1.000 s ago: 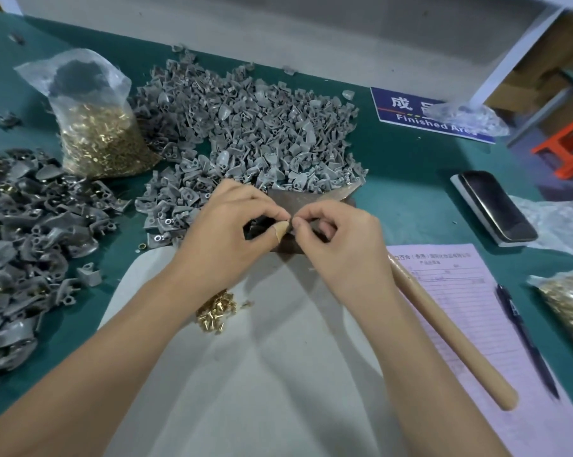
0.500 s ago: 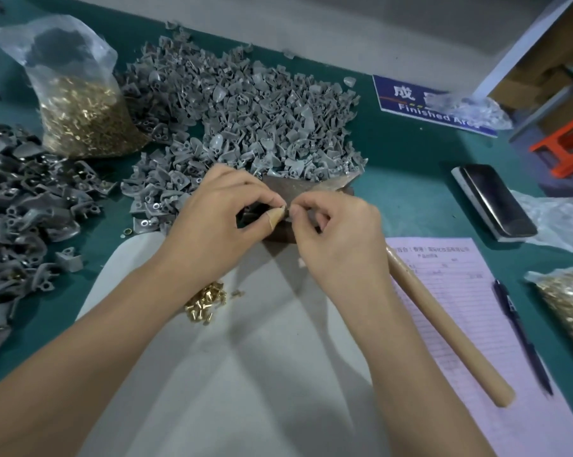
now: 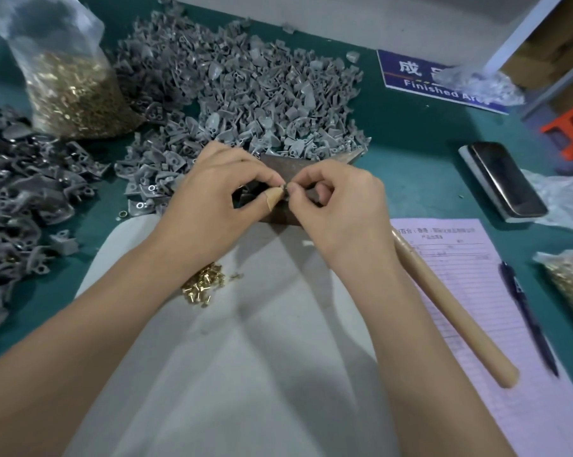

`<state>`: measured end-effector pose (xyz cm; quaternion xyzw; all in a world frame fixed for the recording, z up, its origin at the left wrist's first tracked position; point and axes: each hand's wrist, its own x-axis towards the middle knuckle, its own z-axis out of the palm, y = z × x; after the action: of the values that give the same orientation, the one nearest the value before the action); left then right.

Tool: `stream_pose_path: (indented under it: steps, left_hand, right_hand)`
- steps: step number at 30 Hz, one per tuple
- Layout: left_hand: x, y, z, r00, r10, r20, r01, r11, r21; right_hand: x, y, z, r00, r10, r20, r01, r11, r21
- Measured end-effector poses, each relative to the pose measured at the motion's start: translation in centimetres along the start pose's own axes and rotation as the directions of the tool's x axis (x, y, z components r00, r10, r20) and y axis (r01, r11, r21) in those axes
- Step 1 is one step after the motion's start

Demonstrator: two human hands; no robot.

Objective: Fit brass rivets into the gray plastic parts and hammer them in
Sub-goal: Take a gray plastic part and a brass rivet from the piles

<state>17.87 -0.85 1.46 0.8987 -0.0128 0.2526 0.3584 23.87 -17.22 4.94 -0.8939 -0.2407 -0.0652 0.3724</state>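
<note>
My left hand [image 3: 219, 192] and my right hand [image 3: 341, 206] meet fingertip to fingertip over a dark metal block [image 3: 278, 166]. Between them they pinch a small gray plastic part [image 3: 283, 189], mostly hidden by the fingers; whether a rivet is in it I cannot tell. A tan plaster wraps my left thumb tip. A small heap of loose brass rivets [image 3: 202, 286] lies on the white sheet [image 3: 262, 357] under my left wrist. The hammer's wooden handle [image 3: 453, 311] lies to the right, its head hidden behind my right hand.
A big pile of gray parts [image 3: 245, 94] fills the back. Darker parts [image 3: 18, 199] are heaped at the left. A bag of rivets [image 3: 71, 90] stands back left, another [image 3: 571, 285] at the right edge. A phone [image 3: 505, 179], pink form [image 3: 459, 258] and pen [image 3: 528, 321] lie right.
Both hands stay pinched together over the block, with only small finger shifts. The view has tilted slightly, so the table contents sit a little higher in frame.
</note>
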Motion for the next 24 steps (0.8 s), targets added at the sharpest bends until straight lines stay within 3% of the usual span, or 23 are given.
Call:
stream_pose_path:
  steps: [6, 14, 24]
  left_hand:
    - [-0.02, 0.06, 0.04, 1.0, -0.009, -0.005, 0.009, 1.0, -0.002]
    - [-0.17, 0.34, -0.17, 1.0, -0.021, -0.015, 0.021, 0.999, 0.03]
    - [-0.36, 0.37, -0.14, 0.999, -0.002, -0.04, 0.005, 0.997, 0.082]
  right_hand:
    - [0.06, -0.19, 0.31, 0.998, -0.055, 0.034, 0.056, 0.998, -0.029]
    - [-0.22, 0.13, 0.49, 0.999, 0.01, 0.051, -0.014, 0.997, 0.079]
    - [-0.23, 0.18, -0.24, 0.998, 0.019, 0.057, -0.015, 0.998, -0.067]
